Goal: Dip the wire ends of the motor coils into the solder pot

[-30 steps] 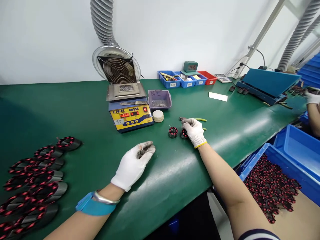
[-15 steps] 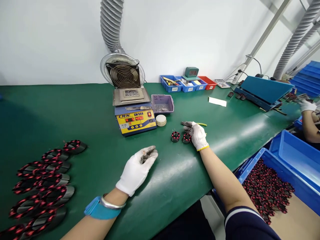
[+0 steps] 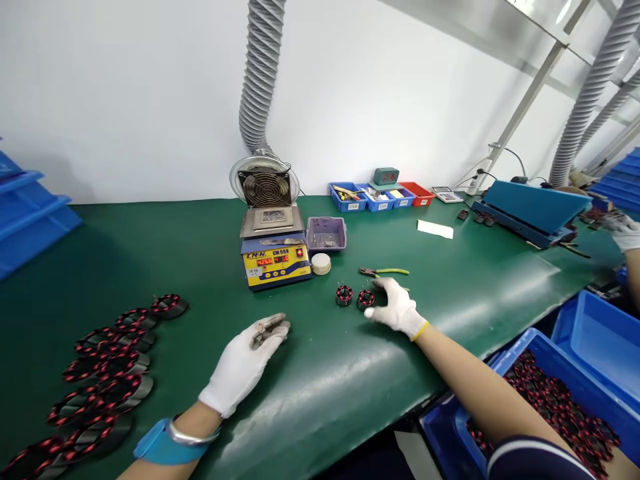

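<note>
Rings (image 3: 344, 301), two of them, are seen in the head view set side by side, just apart, well in from the back and front edges of the worktop (image 3: 310, 380). Beside the right one, the right hand (image 3: 399, 310) is held with thumb and fingers spread apart; whether the ring is touched cannot be told. Behind that hand, pliers (image 3: 393, 271) are laid flat. Nearer the front edge, the left hand (image 3: 237, 370) is held with fingers and thumb partly curled; whether anything is gripped cannot be told. More rings are lined up towards the worktop's left end. Towards the back edge, a machine (image 3: 278, 267) is placed beside a purple tray (image 3: 343, 245) and a white tin (image 3: 321, 264).
</note>
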{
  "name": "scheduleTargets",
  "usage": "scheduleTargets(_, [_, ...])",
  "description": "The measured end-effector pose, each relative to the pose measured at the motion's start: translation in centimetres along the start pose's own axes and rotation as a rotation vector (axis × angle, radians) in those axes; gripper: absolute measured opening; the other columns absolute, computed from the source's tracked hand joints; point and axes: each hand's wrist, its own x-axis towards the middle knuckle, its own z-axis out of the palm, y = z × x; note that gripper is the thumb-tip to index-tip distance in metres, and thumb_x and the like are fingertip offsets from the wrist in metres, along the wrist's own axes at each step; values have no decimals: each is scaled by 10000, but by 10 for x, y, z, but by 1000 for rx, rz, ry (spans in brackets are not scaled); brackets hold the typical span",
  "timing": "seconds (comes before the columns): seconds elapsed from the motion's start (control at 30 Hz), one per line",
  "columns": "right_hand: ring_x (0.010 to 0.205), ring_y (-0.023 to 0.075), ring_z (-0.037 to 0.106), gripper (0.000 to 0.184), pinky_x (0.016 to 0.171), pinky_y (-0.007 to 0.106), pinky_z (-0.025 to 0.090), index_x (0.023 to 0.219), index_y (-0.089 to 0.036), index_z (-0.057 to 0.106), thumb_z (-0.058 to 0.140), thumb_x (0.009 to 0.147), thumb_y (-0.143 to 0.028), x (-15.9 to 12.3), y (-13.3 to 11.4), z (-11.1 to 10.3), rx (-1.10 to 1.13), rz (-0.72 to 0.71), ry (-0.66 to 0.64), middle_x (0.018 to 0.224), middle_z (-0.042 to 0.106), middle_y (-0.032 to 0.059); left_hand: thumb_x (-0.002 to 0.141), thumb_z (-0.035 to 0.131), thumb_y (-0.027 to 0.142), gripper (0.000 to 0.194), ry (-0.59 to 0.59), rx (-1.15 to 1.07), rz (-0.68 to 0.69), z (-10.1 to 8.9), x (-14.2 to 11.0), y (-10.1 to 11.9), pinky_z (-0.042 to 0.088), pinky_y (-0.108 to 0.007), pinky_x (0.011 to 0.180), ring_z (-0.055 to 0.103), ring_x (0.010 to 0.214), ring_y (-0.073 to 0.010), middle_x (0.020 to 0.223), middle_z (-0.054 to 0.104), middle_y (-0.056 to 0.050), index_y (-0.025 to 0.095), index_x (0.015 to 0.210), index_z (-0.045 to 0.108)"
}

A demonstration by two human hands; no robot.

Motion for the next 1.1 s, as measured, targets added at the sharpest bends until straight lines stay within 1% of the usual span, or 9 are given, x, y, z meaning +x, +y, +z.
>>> scheduleTargets(0.07, [1119, 323, 545, 813, 922, 493, 436, 1176, -275, 572, 828, 437, -493, -10, -1, -1, -331, -43, -12, 1232, 577, 60, 682, 673, 578, 650, -4, 19, 1, 1, 0, -2, 493, -414, 983, 656, 1008, -264, 1135, 678, -134, 135, 1149, 583])
scheduleTargets(0.17, [1071, 297, 574, 558, 875, 463, 464, 1106, -275, 590, 726, 615, -503, -14, -3, 7, -451, -5, 7, 1164, 604, 44, 715, 649, 559, 626, -4, 20, 7, 3, 0, -3, 494, -405, 979, 652, 1016, -260, 1144, 671, -145, 121, 1155, 573])
scheduleTargets(0.27, [1026, 271, 605, 421, 880, 446, 474, 1067, -266, 582, 666, 683, -418, -15, -1, 14, -344, 40, 1, 1086, 639, 38, 753, 618, 525, 587, -17, 28, 16, 4, 0, -3, 497, -395, 968, 652, 1009, -255, 1137, 669, -155, 104, 1160, 571])
scheduleTargets(0.4, [880, 228, 660, 489, 779, 369, 540, 1075, -214, 514, 678, 632, -339, -4, -6, 15, 109, 91, -39, 1005, 666, 76, 788, 591, 469, 526, -22, 20, 27, 5, 0, -1, 495, -385, 958, 650, 1009, -245, 1128, 671, -147, 105, 1167, 577])
scheduleTargets(0.47, [811, 219, 665, 493, 704, 342, 551, 1023, -202, 510, 697, 583, -322, 14, -20, 16, 254, 97, -67, 951, 674, 83, 796, 585, 440, 494, -15, 27, 32, 7, 1, 2, 491, -382, 961, 643, 1023, -242, 1139, 668, -141, 110, 1164, 586])
scheduleTargets(0.53, [770, 206, 653, 488, 662, 322, 540, 990, -196, 530, 703, 553, -327, 43, -45, 20, 272, 52, -87, 916, 676, 71, 806, 576, 418, 453, -3, 65, 44, 10, 3, 6, 486, -374, 964, 636, 1037, -237, 1150, 664, -133, 118, 1144, 604])
scheduleTargets(0.8, [684, 153, 603, 462, 690, 273, 470, 1021, -215, 667, 462, 786, -556, 179, -171, 71, -121, -228, -124, 785, 672, 2, 819, 556, 335, 341, -44, 204, 175, 17, 15, 18, 511, -315, 876, 651, 945, -200, 1063, 694, -88, 152, 1091, 652])
scheduleTargets(0.9, [745, 185, 603, 488, 717, 280, 446, 927, -188, 700, 411, 808, -564, 209, -202, 96, -408, -333, -113, 761, 662, 31, 819, 546, 318, 330, -66, 194, 192, 14, 16, 18, 514, -302, 849, 654, 918, -197, 1038, 699, -85, 161, 1088, 656])
scheduleTargets(1.1, [841, 214, 624, 515, 777, 285, 444, 907, -162, 703, 426, 796, -581, 240, -232, 134, -698, -314, -147, 778, 667, 69, 812, 551, 334, 333, -88, 198, 196, 13, 18, 17, 508, -303, 841, 651, 931, -209, 1039, 699, -75, 181, 1084, 669])
